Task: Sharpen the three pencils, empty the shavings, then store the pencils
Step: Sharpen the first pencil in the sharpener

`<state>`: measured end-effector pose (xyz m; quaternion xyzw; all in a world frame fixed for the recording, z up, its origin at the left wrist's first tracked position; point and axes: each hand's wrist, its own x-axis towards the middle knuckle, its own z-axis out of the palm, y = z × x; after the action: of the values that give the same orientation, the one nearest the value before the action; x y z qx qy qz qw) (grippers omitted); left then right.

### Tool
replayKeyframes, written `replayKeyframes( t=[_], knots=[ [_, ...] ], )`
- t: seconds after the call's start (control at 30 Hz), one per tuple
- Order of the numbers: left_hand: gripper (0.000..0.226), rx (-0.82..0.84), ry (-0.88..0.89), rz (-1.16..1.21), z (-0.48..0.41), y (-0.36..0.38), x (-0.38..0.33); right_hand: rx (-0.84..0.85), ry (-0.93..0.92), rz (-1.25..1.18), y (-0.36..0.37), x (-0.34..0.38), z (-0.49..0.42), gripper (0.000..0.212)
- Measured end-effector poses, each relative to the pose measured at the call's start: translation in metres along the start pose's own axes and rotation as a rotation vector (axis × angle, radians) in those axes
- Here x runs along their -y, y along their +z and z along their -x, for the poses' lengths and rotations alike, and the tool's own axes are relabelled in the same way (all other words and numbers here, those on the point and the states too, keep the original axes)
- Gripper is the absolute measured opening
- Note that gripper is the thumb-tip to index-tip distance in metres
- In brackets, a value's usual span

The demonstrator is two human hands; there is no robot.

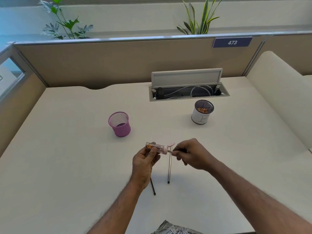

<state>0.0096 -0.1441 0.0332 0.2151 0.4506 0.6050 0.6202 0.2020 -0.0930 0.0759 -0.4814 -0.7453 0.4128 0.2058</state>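
Three pencils: a held pencil (170,151) above the counter (67,149); a second pencil (169,168) and a third pencil (153,188) lying on it.
Held pencil axis: level, running left to right; its left end sits in the pink cap of the sharpener (157,146), and the rest is hidden inside the right hand (190,154).
Sharpener: clear tube on the same level line, cap to the right, brown shavings in its left end.
Left grip: the left hand (145,159) curls fingers and thumb round the tube.
Right grip: fingertips and thumb pinch the pencil just beside the cap.
Second pencil axis: points almost straight away from the person, below the hands.
Third pencil: mostly hidden under the left wrist; its near end slants slightly right.
Purple cup (120,127): mesh, upright, beyond the hands to the left.
White cup (200,116): upright, beyond to the right, shavings inside.
Surface: pale counter; open cable tray (189,93) at the back.
Room: tan partition (101,61), sign (232,42) reading 473, plants (65,24) behind.
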Motion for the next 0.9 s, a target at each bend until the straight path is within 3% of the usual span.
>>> replayKeyframes(
  t=[0.27,0.33,0.43,0.63,0.9],
  knots=[
    [0.022,0.036,0.006,-0.026,0.0003,-0.0025,-0.0028,0.111,0.043,-0.006,-0.0076,0.0024,-0.0011,0.015],
    [0.024,0.017,0.009,-0.024,0.001,-0.0005,-0.0032,0.096,0.027,-0.017,-0.0075,0.0028,-0.0003,0.01],
    [0.024,-0.005,0.019,-0.035,0.0013,0.003,-0.004,0.0,-0.004,-0.002,-0.0059,0.0024,0.0011,0.024],
    [0.018,-0.016,0.017,-0.047,-0.0008,0.004,-0.0053,-0.156,-0.145,0.074,0.0008,0.0018,0.0019,0.014],
    [0.021,-0.008,0.006,-0.025,0.0011,0.0032,-0.0038,-0.07,-0.055,-0.049,0.0014,-0.0014,0.0022,0.011]
  ],
)
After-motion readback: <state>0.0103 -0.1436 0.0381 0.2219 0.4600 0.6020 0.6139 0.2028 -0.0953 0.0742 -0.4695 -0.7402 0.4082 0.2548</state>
